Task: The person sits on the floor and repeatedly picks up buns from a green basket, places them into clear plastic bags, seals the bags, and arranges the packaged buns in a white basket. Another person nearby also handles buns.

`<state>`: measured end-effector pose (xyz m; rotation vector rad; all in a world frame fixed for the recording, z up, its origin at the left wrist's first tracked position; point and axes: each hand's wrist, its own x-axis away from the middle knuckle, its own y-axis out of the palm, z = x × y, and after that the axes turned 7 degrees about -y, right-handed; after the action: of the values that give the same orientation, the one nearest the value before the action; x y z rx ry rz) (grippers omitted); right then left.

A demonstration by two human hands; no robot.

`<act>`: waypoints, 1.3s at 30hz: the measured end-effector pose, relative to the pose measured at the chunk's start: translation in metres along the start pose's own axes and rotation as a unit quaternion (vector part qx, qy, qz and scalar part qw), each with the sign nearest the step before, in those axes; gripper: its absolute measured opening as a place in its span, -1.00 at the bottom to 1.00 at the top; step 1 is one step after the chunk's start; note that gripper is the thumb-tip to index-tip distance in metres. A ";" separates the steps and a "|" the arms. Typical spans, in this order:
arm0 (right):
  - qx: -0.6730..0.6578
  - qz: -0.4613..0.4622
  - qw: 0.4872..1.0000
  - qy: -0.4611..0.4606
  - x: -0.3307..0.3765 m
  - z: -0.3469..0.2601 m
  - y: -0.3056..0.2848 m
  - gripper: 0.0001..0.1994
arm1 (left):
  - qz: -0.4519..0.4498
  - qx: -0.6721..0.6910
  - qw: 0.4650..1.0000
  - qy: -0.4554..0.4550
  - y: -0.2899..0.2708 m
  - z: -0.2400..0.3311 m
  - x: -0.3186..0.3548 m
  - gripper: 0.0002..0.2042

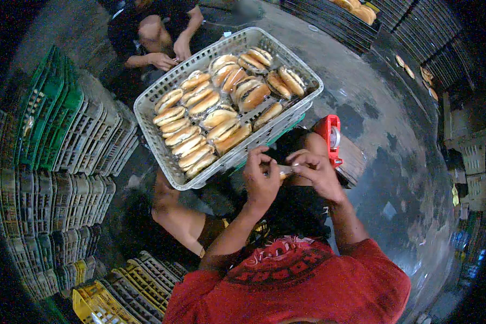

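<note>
My left hand (261, 182) and my right hand (319, 174) meet above my lap, fingers pinched around a small plastic bag (284, 171). Something tan like bread shows through its clear film, but my fingers hide most of it. Just ahead and to the left stands a grey plastic crate (314, 88), tilted in view. Rows of filled buns (220, 130) in clear wrapping lie inside it. Beside my right knee is a red tape dispenser (324, 127) with a roll of tape (335, 137).
Another person (154, 35) sits beyond the crate, hands close together. Tall stacks of green crates (53, 116) and grey crates (54, 197) rise at the left. A yellow crate (100, 302) stands lower left. More buns (356, 9) sit in dark racks at the far right.
</note>
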<state>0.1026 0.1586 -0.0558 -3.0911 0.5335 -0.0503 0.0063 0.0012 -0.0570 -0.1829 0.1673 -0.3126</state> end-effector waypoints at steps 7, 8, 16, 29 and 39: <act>0.186 -0.067 0.970 -0.144 -0.018 -0.037 0.055 -0.69 | 0.013 0.080 0.994 -0.074 -0.027 -0.005 -0.005 -0.72; 0.249 -0.120 0.941 -0.197 -0.019 -0.039 0.056 -0.67 | 0.015 0.108 0.991 -0.078 -0.032 -0.008 -0.008 -0.72; 0.228 0.104 0.966 -0.066 -0.036 -0.058 0.069 -0.50 | -0.087 0.131 0.973 -0.167 -0.043 0.007 -0.034 -0.50; 0.562 -0.044 0.746 -0.354 -0.274 0.043 0.147 -0.46 | 0.057 0.067 0.996 -0.024 -0.130 -0.075 -0.276 -0.82; 0.568 -0.225 0.755 -0.237 -0.286 0.080 0.129 -0.35 | -0.052 -0.450 0.882 -0.130 -0.079 -0.202 -0.323 -0.61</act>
<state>-0.2077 0.1327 -0.1462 -1.8208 -0.2378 0.2885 -0.3584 -0.0005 -0.1930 -1.1603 0.0235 -0.2938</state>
